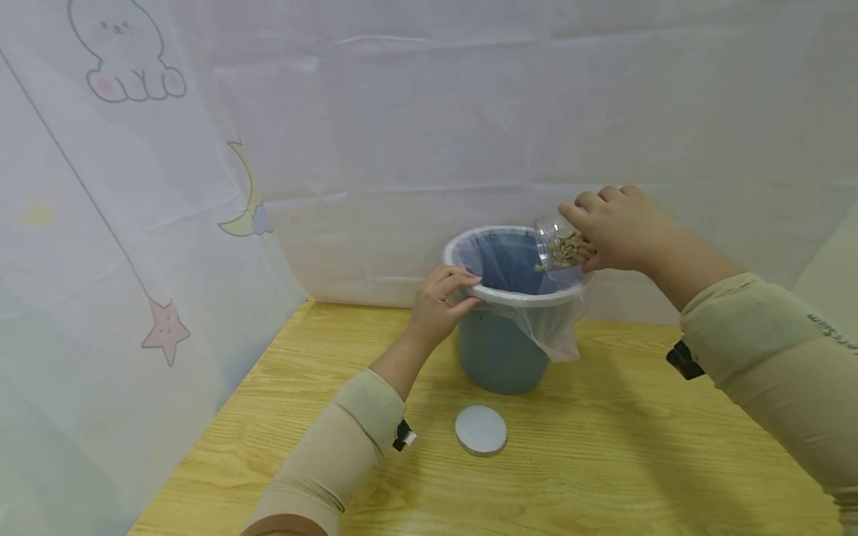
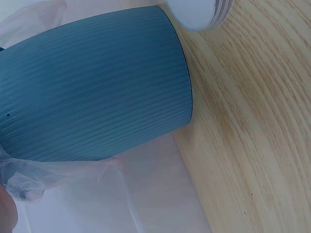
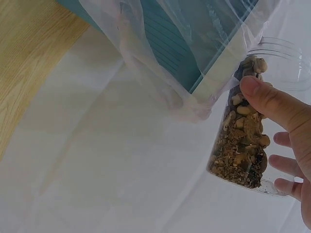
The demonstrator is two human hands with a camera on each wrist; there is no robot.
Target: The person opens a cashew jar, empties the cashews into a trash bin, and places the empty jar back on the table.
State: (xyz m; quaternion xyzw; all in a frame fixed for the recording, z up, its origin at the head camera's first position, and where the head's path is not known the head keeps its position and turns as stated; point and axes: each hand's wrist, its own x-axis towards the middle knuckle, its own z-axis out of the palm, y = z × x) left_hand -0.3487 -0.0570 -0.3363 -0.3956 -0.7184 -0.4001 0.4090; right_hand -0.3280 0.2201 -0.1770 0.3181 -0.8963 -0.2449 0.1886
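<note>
A blue trash bin [image 1: 504,350] with a white rim and a thin see-through liner bag [image 1: 558,327] folded over it stands on the table. My left hand [image 1: 439,305] grips the rim at its left, thumb outside and fingers over the top. In my right hand [image 1: 620,227] is a clear jar [image 1: 546,242], tipped sideways with its open mouth over the bin's right side. Brown, nut-like pieces [image 3: 243,124] and finer crumbs lie along the jar's lower wall in the right wrist view. The thumb presses one side of the jar, and the fingers curl round the other.
A round white lid [image 1: 481,430] lies on the wooden table [image 1: 570,461] in front of the bin. Close behind the bin hangs a pale cloth backdrop [image 1: 429,134], and a printed one [image 1: 87,246] hangs at the left along the table's edge.
</note>
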